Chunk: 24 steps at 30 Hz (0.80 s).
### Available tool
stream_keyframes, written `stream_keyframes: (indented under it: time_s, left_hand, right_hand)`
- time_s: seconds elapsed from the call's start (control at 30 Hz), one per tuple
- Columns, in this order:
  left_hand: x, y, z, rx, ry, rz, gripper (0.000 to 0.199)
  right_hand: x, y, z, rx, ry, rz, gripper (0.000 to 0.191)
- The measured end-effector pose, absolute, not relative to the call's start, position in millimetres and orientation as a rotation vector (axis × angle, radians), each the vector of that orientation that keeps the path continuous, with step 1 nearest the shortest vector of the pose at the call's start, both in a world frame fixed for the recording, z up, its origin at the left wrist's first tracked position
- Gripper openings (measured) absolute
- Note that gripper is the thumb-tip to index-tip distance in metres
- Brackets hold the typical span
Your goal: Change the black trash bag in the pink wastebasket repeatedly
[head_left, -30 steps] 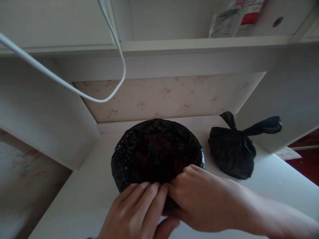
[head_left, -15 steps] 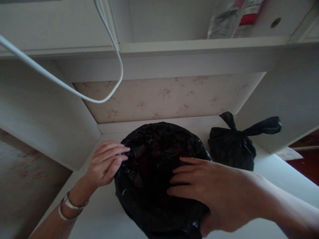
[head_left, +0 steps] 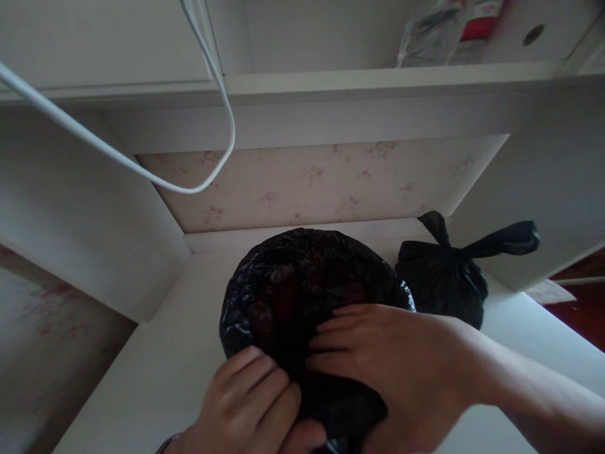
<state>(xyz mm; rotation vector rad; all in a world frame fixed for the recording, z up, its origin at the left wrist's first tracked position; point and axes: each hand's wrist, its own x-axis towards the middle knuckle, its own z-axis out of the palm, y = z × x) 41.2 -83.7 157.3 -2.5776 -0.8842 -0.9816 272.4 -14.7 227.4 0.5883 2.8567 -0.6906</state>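
Note:
A round bin lined with a black plastic bag (head_left: 307, 258) stands at the lower middle, its mouth facing up. My left hand (head_left: 255, 400) is closed over the near left part of the rim, its fingers curled round the black liner. Reaching from the right, my right hand (head_left: 392, 359) has its fingers stretched into the mouth, against the liner, while its thumb is low at the near right rim and partly out of sight. Reddish patches show dimly through the liner inside.
A knotted black bag (head_left: 444, 284) sits just right of the bin on the white surface (head_left: 189, 315). A white cable (head_left: 142, 170) hangs at the upper left. Plastic packages (head_left: 435, 38) lie on the shelf above. White panels stand on both sides.
My left hand has moved right and toward the near side of the rim, and its fingers have curled round the liner. My right hand has shifted slightly left.

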Motion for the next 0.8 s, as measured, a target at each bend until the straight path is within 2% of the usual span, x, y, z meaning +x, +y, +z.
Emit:
stream_keyframes:
  time_s: [0.07,0.17,0.27,0.33,0.4,0.47,0.53,0.7,0.8]
  left_hand:
    - [33,-74,157,-2.573,-0.855,-1.011,0.038]
    - [19,-56,158,-2.628,-0.758,-1.010,0.041]
    - [5,-38,157,-2.704,-0.686,-1.060,0.035]
    - [-7,-26,156,-2.746,-0.681,-1.107,0.028]
    - [-22,-15,154,-2.775,-0.718,-1.145,0.025]
    - [-37,-7,154,-2.780,-0.766,-1.170,0.024]
    - [-49,0,154,-2.750,-0.815,-1.158,0.022]
    - [-57,7,155,-2.679,-0.906,-1.080,0.019]
    - [-57,11,154,-2.650,-0.932,-1.060,0.020]
  right_hand:
    - [274,-12,231,0.613,2.715,-0.661,0.071]
    - [270,-13,239,0.636,2.406,-0.595,0.050]
    - [270,-15,244,0.620,2.367,-0.575,0.046]
    - [276,-14,242,0.607,2.482,-0.652,0.051]
    - [285,-12,236,0.606,2.648,-0.689,0.065]
    - [293,-9,229,0.628,2.764,-0.629,0.082]
    - [295,-7,227,0.681,2.766,-0.552,0.088]
    - [276,-8,235,0.692,2.495,-0.577,0.052]
    - [266,-7,239,0.589,2.426,-0.579,0.047]
